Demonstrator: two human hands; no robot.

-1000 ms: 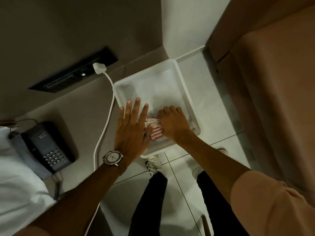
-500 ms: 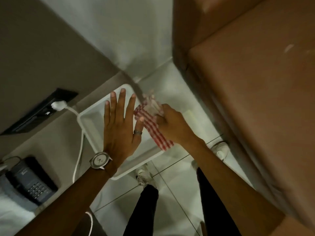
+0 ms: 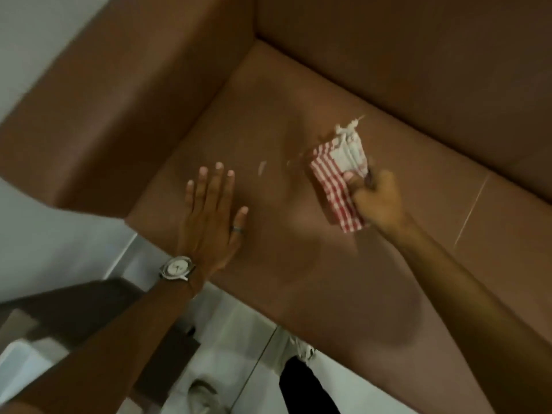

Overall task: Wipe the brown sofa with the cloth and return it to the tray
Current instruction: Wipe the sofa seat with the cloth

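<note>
1. Now, in the head view, the brown sofa [image 3: 298, 249] fills most of the picture, with its armrest [image 3: 125, 94] at the left of the seat and its backrest [image 3: 418, 55] behind the seat.
2. Over the middle of the seat, the right hand [image 3: 378, 201] is closed around the red and white checked cloth [image 3: 337, 177]; the thumb lies on top of the folded cloth.
3. Whether the cloth touches the seat cannot be told, because this part is blurred.
4. A few pale marks [image 3: 262, 168] lie on the seat just left of the cloth.
5. Left of the cloth, the left hand [image 3: 213, 216] is flat with the fingers spread, holding nothing, over the seat near the armrest.
6. A wristwatch [image 3: 176, 268] sits on the left wrist, at the front edge of the seat, and a ring [image 3: 237, 230] is on the thumb.
7. Below the front edge of the seat, pale floor tiles [image 3: 227, 339] and a shoe [image 3: 206, 395] are visible.
</note>
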